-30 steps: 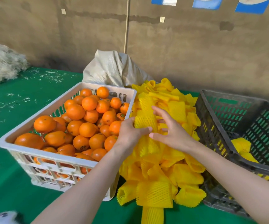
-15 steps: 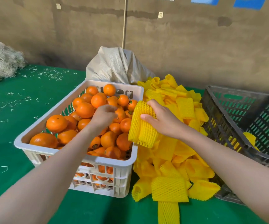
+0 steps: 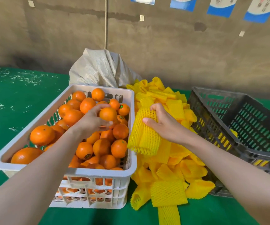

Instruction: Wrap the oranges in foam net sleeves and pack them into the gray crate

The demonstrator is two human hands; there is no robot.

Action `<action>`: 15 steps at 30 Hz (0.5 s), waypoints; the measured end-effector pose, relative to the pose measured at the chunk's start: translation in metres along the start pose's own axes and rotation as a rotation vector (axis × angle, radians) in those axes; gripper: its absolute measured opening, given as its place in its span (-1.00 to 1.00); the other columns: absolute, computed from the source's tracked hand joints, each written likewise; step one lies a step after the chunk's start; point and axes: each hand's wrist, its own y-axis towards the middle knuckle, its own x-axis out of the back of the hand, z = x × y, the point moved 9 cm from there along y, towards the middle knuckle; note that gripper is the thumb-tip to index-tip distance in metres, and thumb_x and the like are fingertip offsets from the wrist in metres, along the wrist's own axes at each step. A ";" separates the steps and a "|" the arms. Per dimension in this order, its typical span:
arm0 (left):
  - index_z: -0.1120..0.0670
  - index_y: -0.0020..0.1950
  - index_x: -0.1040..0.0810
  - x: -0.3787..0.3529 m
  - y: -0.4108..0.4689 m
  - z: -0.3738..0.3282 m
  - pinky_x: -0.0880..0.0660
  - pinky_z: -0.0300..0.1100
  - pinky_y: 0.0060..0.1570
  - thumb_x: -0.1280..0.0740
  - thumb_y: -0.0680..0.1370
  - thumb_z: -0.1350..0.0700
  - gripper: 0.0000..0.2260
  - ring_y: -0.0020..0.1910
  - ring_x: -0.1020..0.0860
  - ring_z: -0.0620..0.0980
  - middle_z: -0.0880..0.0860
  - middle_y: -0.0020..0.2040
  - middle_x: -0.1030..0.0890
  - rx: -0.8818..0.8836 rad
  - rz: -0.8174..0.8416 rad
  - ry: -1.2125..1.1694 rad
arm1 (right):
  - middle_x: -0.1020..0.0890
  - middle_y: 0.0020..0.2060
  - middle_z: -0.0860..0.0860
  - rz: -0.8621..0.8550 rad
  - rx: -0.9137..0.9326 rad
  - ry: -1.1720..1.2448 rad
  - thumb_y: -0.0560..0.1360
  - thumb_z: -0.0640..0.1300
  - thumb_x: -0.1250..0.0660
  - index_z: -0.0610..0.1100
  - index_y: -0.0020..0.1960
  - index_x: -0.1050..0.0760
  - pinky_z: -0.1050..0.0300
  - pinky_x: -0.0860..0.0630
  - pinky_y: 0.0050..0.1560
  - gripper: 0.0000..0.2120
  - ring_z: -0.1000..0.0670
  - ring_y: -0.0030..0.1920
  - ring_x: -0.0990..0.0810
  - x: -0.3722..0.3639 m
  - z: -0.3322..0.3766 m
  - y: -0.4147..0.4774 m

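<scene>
- Gripping one orange (image 3: 107, 114) just above the white crate's (image 3: 98, 173) heap was the left hand (image 3: 90, 122), fingers curled round it.
- Right hand (image 3: 165, 125) pinched a foam net sleeve (image 3: 143, 137) beside that crate.
- Next, probably: widen the sleeve's mouth, feed the orange in — gray crate (image 3: 215, 127) stood at far right.

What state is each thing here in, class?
Left hand: grips a round orange fruit.
Right hand: holds a yellow foam net sleeve.
White plastic crate: nearly full of oranges.
Gray slotted plastic crate: some yellow inside.
Heap of yellow foam sleeves: loose, between crates.
</scene>
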 end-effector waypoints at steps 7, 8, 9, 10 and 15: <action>-0.01 0.27 -0.44 -0.094 -0.032 -0.064 -0.60 0.00 0.01 -0.33 0.30 0.42 -0.39 0.11 -0.57 0.15 0.15 0.19 -0.52 -0.113 0.232 -0.534 | -0.44 -0.19 0.03 0.074 0.084 0.257 0.58 -0.25 -0.19 -0.21 -0.01 -0.42 0.30 -0.36 -0.10 -0.95 0.17 -0.15 -0.40 0.021 0.003 -0.018; 0.00 0.27 -0.44 -0.104 -0.034 -0.065 -0.61 -0.04 -0.04 -0.33 0.31 0.39 -0.42 0.01 -0.61 0.09 0.14 0.10 -0.57 -0.102 0.228 -0.559 | -0.45 -0.19 0.03 0.080 0.080 0.293 0.58 -0.25 -0.18 -0.21 -0.02 -0.43 0.31 -0.37 -0.10 -0.94 0.18 -0.15 -0.41 0.023 0.002 -0.021; 0.03 0.27 -0.43 -0.115 -0.036 -0.065 -0.63 -0.09 -0.12 -0.34 0.32 0.34 -0.46 -0.12 -0.64 0.02 0.12 -0.01 -0.61 -0.086 0.226 -0.577 | -0.47 -0.18 0.01 0.084 0.073 0.326 0.58 -0.25 -0.18 -0.22 -0.01 -0.44 0.29 -0.37 -0.09 -0.92 0.16 -0.14 -0.42 0.027 -0.001 -0.025; 0.07 0.27 -0.42 -0.126 -0.037 -0.064 -0.63 -0.14 -0.22 -0.34 0.34 0.29 -0.49 -0.24 -0.64 -0.04 0.08 -0.13 -0.63 -0.073 0.221 -0.589 | -0.48 -0.16 -0.03 0.089 0.060 0.357 0.58 -0.24 -0.17 -0.23 0.00 -0.45 0.24 -0.38 -0.06 -0.90 0.11 -0.11 -0.42 0.030 -0.004 -0.029; 0.13 0.30 -0.41 -0.180 -0.040 -0.044 -0.52 0.00 -0.06 -0.36 0.38 0.12 -0.51 -0.12 -0.54 0.08 0.18 -0.05 -0.57 0.057 0.159 -0.726 | -0.50 -0.12 -0.12 0.113 0.002 0.439 0.58 -0.23 -0.18 -0.36 0.08 -0.48 0.14 -0.37 -0.06 -0.79 0.00 -0.10 -0.43 0.039 -0.026 -0.043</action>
